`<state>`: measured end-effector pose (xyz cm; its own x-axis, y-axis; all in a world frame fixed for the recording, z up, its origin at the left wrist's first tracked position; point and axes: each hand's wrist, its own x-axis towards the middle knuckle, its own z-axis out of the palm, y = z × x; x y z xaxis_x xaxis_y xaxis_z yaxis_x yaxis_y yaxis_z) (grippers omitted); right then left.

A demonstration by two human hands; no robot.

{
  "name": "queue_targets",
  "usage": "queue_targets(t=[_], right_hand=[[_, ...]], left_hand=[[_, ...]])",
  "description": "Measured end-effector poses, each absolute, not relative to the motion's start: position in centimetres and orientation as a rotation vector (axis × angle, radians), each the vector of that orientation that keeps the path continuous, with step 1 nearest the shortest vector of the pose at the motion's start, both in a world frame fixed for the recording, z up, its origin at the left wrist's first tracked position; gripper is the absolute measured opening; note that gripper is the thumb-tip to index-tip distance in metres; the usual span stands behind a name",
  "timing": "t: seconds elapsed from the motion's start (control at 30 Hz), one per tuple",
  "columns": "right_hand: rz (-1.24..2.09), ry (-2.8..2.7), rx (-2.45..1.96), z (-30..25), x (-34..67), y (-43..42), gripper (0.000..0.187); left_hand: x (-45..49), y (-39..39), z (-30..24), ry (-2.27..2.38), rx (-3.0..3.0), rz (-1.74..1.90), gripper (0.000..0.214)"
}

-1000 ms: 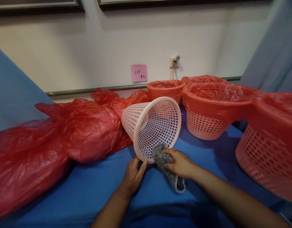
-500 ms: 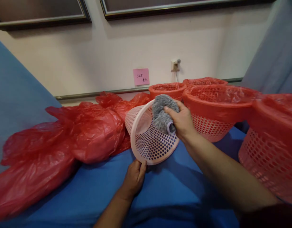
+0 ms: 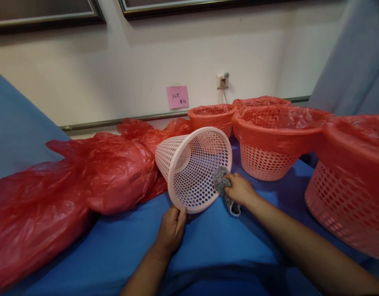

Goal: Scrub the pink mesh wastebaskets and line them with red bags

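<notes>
A pale pink perforated wastebasket (image 3: pixel 173 154) lies tilted on its side, its round mouth facing me. My left hand (image 3: pixel 171 230) is closed on the lower rim, thumb on top. In my right hand (image 3: pixel 240 189) is a bunched grey fuzzy cloth (image 3: pixel 221 181), pressed against the right side of the basket's rim. A loose end of the cloth with a pale edge hangs below my fingers. Part of the cloth is hidden by the hand.
Red plastic bags (image 3: pixel 118 172) are heaped on the left of the blue-covered table (image 3: pixel 204 250). Several bag-lined baskets (image 3: pixel 267 160) stand on the right. Behind are a wall socket (image 3: pixel 222 81), a pink note (image 3: pixel 177 97) and picture frames.
My right hand with the cloth has moved down from the upper right of the basket's mouth to its lower right rim. My left hand keeps its hold on the rim.
</notes>
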<state>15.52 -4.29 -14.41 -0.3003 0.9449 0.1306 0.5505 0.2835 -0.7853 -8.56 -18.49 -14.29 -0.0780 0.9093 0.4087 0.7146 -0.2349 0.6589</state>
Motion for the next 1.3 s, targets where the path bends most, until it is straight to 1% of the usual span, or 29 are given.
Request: queue_targets(t=[0.07,0.13,0.2,0.27,0.33,0.4,0.47,0.53,0.6,0.67,0.73,0.8,0.87,0.97,1.03,1.1,1.17,1.23,1.3], right_hand=[[1.017,-2.043,-1.265,-14.7,14.4,-5.8,0.039],[1.256,-2.075,-1.128,-14.4,13.1,-7.5,0.038],[1.544,-1.968,-0.93,-13.4,11.8,-9.2,0.038],[1.763,-1.774,-0.71,-11.4,10.8,-10.4,0.041],[1.853,-1.577,-0.537,-8.5,10.2,-10.5,0.044],[1.858,-1.359,-0.412,-5.6,10.0,-9.5,0.044],[1.76,-1.115,-0.356,-3.5,10.1,-7.3,0.044],[1.594,-0.881,-0.39,-3.1,10.6,-4.5,0.041],[1.45,-0.668,-0.51,-4.5,11.3,-2.1,0.034],[1.386,-0.562,-0.645,-7.1,12.0,-0.9,0.027],[1.393,-0.56,-0.72,-9.8,12.5,-1.1,0.025],[1.401,-0.575,-0.759,-11.4,12.9,-2.2,0.028],[1.252,-0.681,-0.786,-11.1,13.2,-3.5,0.035],[0.714,-1.048,-0.776,-7.3,13.6,-4.1,0.047],[0.426,-1.276,-0.737,-3.8,13.4,-3.4,0.049],[0.29,-1.492,-0.647,-0.8,12.7,-2.8,0.048],[0.229,-1.732,-0.507,0.8,11.6,-3.2,0.051],[0.179,-1.979,-0.347,0.6,10.5,-4.9,0.054],[0.125,-2.203,-0.205,-1.1,9.8,-7.5,0.051]], left_hand=[[-8.6,-18.4,-14.4,1.772,1.943,1.212,0.043],[-8.8,-18.4,-14.6,1.767,1.933,1.222,0.042],[-9.1,-18.3,-14.9,1.745,1.941,1.226,0.041],[-9.3,-18.3,-15.2,1.681,1.991,1.229,0.042],[-9.5,-18.3,-15.4,1.632,2.046,1.213,0.043],[-9.5,-18.3,-15.4,1.685,2.05,1.186,0.044],[-9.4,-18.4,-15.2,1.782,2.007,1.139,0.044],[-9.3,-18.6,-15.0,1.827,1.974,1.106,0.046],[-9.1,-18.7,-14.9,1.823,1.96,1.09,0.047],[-9.1,-18.7,-14.8,1.815,1.948,1.098,0.047],[-9.2,-18.6,-14.8,1.798,1.944,1.112,0.046],[-9.3,-18.5,-14.9,1.793,1.956,1.123,0.046],[-9.3,-18.5,-15.0,1.806,1.978,1.126,0.045],[-9.2,-18.6,-14.8,1.817,2.012,1.129,0.043],[-9.1,-18.6,-14.7,1.829,2.042,1.137,0.042],[-9.0,-18.6,-14.7,1.85,2.07,1.144,0.041],[-9.0,-18.6,-14.7,1.853,2.071,1.148,0.04],[-9.2,-18.6,-15.0,1.83,2.053,1.149,0.036],[-9.4,-18.7,-15.4,1.809,2.044,1.16,0.029]])
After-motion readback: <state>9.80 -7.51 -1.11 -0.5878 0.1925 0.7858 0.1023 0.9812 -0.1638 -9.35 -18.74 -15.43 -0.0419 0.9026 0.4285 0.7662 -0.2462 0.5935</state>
